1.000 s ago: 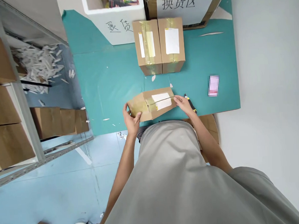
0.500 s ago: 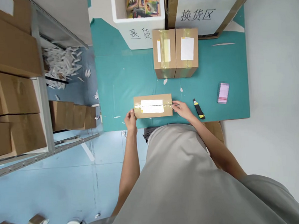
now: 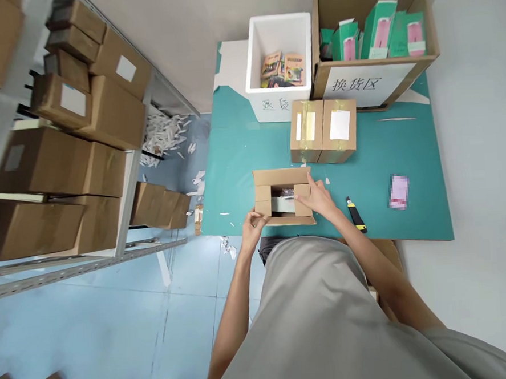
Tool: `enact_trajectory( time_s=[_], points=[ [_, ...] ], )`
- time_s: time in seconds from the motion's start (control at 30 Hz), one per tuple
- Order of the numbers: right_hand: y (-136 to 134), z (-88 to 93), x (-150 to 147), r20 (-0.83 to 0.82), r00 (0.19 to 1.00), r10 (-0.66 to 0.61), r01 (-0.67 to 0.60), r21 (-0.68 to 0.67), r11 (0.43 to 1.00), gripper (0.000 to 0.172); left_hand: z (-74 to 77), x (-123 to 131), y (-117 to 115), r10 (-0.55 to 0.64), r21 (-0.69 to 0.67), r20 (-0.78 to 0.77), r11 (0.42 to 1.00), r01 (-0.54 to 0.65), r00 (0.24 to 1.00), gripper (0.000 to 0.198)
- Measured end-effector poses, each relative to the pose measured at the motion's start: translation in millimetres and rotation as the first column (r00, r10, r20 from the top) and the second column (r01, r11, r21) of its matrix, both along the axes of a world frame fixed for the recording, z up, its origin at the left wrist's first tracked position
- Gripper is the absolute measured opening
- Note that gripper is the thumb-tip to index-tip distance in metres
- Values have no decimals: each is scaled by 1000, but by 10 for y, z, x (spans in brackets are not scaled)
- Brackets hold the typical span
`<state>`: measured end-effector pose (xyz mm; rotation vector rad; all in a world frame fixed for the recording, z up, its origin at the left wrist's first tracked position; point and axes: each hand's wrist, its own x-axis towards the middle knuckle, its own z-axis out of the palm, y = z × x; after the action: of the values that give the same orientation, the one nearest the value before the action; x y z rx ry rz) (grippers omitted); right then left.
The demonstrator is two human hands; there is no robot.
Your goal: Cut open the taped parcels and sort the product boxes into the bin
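Note:
A small cardboard box (image 3: pixel 281 177) sits at the table's near edge, its long flaps spread and its short end flaps still lying inward. Between the end flaps a pale item (image 3: pixel 283 204) and something darker behind it show inside. My left hand (image 3: pixel 253 228) pinches the box's near left corner. At the right end, my right hand (image 3: pixel 317 198) has its fingers apart, touching the right flaps. A black and yellow box cutter (image 3: pixel 356 214) lies on the table right of my right hand.
Two taped boxes (image 3: pixel 305 132) (image 3: pixel 337 130) stand behind. Further back are a white bin (image 3: pixel 283 88) and a large carton (image 3: pixel 370 85) of green packages. A pink blurred object (image 3: pixel 399 192) lies right; shelves (image 3: pixel 127 203) with cartons stand left of the green table (image 3: pixel 233 150).
The box's long top flaps have opened and its inside now shows. My right hand has moved onto the right flaps. The view has shifted, showing more of the shelves and rear containers.

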<state>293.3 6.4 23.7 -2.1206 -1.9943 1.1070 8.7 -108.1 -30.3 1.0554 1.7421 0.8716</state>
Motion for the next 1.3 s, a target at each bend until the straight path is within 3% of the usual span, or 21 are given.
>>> enact_trajectory(
  time_s=[0.17,0.33,0.43,0.6,0.77,0.93,1.03,1.13,1.23,1.3],
  points=[
    [77,86,-506,244,969,48,-50,2,999,111,-44,-49,-73,-201,17,-173,978,207,964,84],
    [68,166,-537,254,964,80,-66,-62,996,97,55,97,-10,-287,37,-381,945,324,879,99],
    [27,259,-306,165,981,104,-89,-99,991,87,110,249,91,-387,70,-455,882,466,802,93],
    [-193,318,28,142,990,21,-22,3,1000,71,45,640,322,-549,63,-407,780,623,729,63],
    [-354,234,224,153,987,-49,31,116,993,62,-34,831,416,-540,-130,-445,828,546,714,49],
    [-374,160,284,230,973,-4,-60,272,960,53,63,592,269,-463,-111,-524,870,481,715,48],
    [-377,112,200,198,964,179,-224,240,945,51,118,313,238,-359,-44,-585,909,413,727,50],
    [-367,45,53,122,908,400,-418,224,880,48,127,13,331,-282,-9,-586,940,342,760,45],
    [-304,-11,-90,155,816,557,-578,201,791,47,129,-190,485,-305,10,-577,925,380,758,46],
    [-228,-30,-154,215,779,589,-623,153,767,46,146,-217,592,-368,-19,-611,892,452,701,51]
  ],
)
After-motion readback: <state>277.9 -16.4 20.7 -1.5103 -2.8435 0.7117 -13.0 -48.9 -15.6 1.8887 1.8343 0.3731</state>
